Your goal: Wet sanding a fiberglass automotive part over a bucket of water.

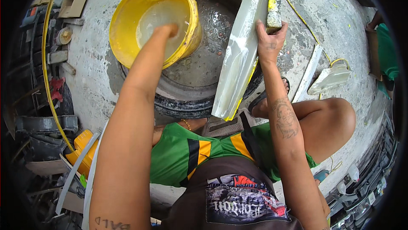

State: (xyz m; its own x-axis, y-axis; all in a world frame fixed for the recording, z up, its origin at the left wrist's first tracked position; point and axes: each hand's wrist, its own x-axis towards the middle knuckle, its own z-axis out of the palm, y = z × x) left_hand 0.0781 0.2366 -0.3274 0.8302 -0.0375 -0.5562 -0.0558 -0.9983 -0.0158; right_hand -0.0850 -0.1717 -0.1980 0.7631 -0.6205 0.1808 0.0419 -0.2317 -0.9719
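Observation:
My left hand (168, 31) reaches down into a yellow bucket (127, 11) of cloudy water; its fingers are under the surface and hidden. A long, wet grey panel (242, 47) with yellow along its lower edge lies slanted in front of me, white streaks running down it. My right hand (272, 41) is closed at its right edge, thumb against the panel and fingers bent beside the end of a narrow, paint-spotted bar (275, 7). Bucket and panel are both at a large black tyre (182, 107) lying flat, with wet, murky ground inside it.
On the right, a pale strip (308, 72) and a curved grey piece (331, 79) lie on the concrete floor by a yellow cord (301, 17). Cardboard boxes (74, 2), a yellow hose (44, 60) and stacked parts line the left. Another person in green (387, 51) is at the far right.

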